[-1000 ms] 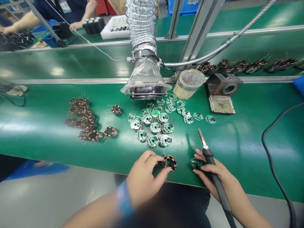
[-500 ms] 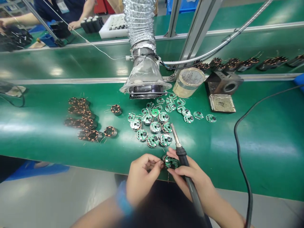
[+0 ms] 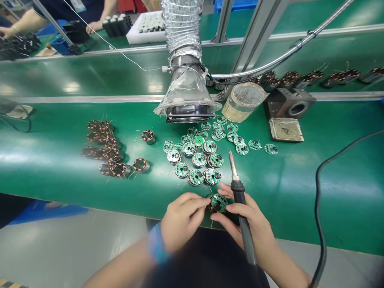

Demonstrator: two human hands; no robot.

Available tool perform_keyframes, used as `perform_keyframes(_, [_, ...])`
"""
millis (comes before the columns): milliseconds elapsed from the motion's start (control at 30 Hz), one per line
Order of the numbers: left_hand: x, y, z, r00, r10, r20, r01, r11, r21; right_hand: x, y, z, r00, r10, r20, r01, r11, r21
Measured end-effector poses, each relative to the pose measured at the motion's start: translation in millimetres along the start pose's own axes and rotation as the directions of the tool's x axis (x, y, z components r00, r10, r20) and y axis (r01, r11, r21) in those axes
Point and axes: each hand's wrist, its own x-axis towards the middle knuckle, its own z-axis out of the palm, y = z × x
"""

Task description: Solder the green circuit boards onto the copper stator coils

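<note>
We're pinching a round green circuit board [image 3: 218, 203] at the tabletop's near edge, our left hand [image 3: 181, 222] closing on its rim, our right hand [image 3: 255, 226] gripping a soldering iron [image 3: 239, 196] and steadying it. Loose circuit boards [image 3: 199, 160] are lying just ahead on the green tabletop [image 3: 300, 184], copper coils [image 3: 108, 152] further left.

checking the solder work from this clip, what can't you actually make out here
All from the head view:
- Underside of the circuit board: hidden by the board itself and by the left hand and right hand.
- Tip of the soldering iron: too small to judge its condition.
- Joints on the green boards in the pile: too small.
- Co-worker: upper body cut off by the top edge.
- Wristband: blurred, any print unreadable.
</note>
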Motion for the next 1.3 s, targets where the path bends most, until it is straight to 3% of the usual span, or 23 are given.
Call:
perform_keyframes(100, [3.4, 3.0, 0.3, 0.959, -0.284, 0.009, 0.280, 0.938, -0.202, -0.8, 2.7, -7.0, 0.999, 0.014, 0.053, -0.015, 0.999, 0.030])
perform_keyframes(200, [7.5, 6.4, -0.5, 0.918, -0.389, 0.081, 0.395, 0.874, -0.282, -2.1, 5.0, -12.1, 0.990, 0.007, 0.139, -0.018, 0.996, 0.082])
perform_keyframes(500, [10.2, 6.4, 0.0, 0.936, -0.334, 0.115, 0.353, 0.897, -0.267, -4.5, 5.8, -6.7, 0.997, 0.037, 0.070, -0.040, 0.999, 0.036])
perform_keyframes(800, [10.9, 6.9, 0.2, 0.929, -0.353, 0.112, 0.370, 0.902, -0.221, -3.9, 11.7, -20.4, 0.966, -0.068, 0.251, 0.046, 0.995, 0.092])
perform_keyframes(1033, [14.0, 5.2, -5.2, 0.935, -0.287, 0.210, 0.323, 0.932, -0.162, -3.1, 9.0, -8.1, 0.995, 0.016, 0.096, -0.016, 1.000, -0.005])
perform_keyframes(1200, [18.7, 5.8, -13.9, 0.949, -0.136, 0.283, 0.146, 0.989, -0.016, 2.5, 6.0, -5.2, 0.993, 0.056, 0.105, -0.053, 0.998, -0.027])
perform_keyframes(1300, [21.7, 5.0, -18.5, 0.934, -0.038, 0.354, 0.022, 0.999, 0.049, 2.4, 6.6, -9.9, 0.992, 0.024, 0.122, -0.023, 1.000, -0.010])
